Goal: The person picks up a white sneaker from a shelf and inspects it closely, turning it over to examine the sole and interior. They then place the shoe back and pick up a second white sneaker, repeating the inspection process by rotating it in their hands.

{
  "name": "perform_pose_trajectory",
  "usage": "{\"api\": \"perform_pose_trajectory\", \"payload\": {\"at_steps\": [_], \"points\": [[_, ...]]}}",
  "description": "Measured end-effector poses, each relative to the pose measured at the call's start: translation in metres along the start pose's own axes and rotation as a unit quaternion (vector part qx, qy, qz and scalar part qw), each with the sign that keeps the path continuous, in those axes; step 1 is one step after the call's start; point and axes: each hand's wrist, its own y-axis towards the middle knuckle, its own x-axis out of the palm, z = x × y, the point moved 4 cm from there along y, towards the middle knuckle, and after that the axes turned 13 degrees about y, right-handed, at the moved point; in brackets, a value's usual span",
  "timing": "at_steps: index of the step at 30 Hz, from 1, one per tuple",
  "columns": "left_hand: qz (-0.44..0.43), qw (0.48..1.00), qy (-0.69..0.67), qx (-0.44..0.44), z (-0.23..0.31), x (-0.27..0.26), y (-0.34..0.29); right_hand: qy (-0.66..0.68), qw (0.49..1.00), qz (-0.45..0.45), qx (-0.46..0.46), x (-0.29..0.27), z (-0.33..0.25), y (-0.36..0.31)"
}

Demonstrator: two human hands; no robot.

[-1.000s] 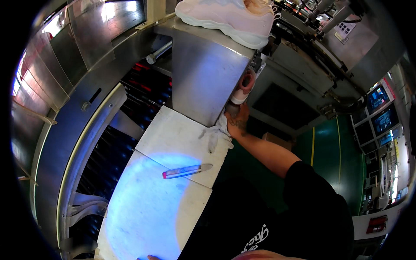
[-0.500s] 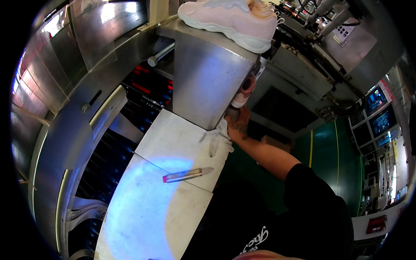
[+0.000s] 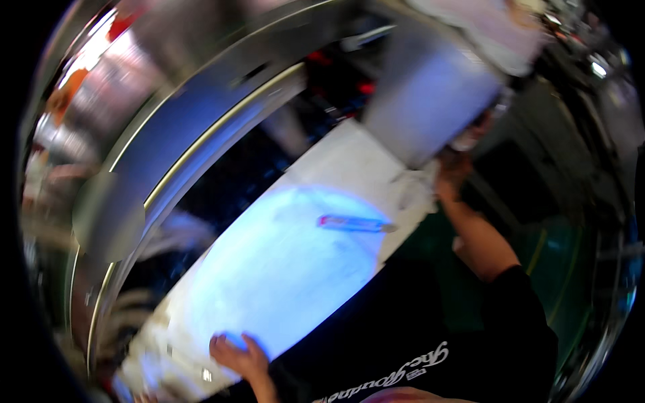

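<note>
My right hand (image 3: pixel 454 172) reaches to the side of a metal box (image 3: pixel 430 91), beside a pale container (image 3: pixel 467 139). Its fingers are hidden and smeared, so what it grips cannot be made out. Near the lower edge of a long white board (image 3: pixel 295 262), my left hand (image 3: pixel 240 357) has thumb and fingers apart, holding nothing. On the board lies a slim pen-like tool (image 3: pixel 353 224) with a pink end, lit by a blue-white light patch. A pale pink shoe (image 3: pixel 497 27) with a white sole rests on top of the metal box.
A curved metal guard (image 3: pixel 195 134) and dark machinery (image 3: pixel 232 161) run along the left of the board. More dark equipment (image 3: pixel 524 174) stands at the right, above a green floor (image 3: pixel 557 269). The whole picture is blurred by motion.
The view has swung, shifting the board, box and shoe rightward. My left hand has come into sight at the bottom. My right hand stays by the box's side.
</note>
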Motion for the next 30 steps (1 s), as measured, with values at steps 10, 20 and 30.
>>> {"api": "perform_pose_trajectory", "payload": {"at_steps": [10,20,30], "points": [[0.030,0.999,0.019,-0.030,0.018,-0.029,0.009,-0.104,0.974,-0.117,-0.163,0.007,0.032,0.032],[0.037,0.997,0.008,-0.068,0.020,-0.028,-0.001,-0.033,0.996,0.037,-0.070,0.011,0.014,0.030],[0.049,0.997,-0.010,-0.067,0.016,-0.034,0.001,-0.002,0.998,0.059,0.010,-0.001,-0.022,0.037]]}}
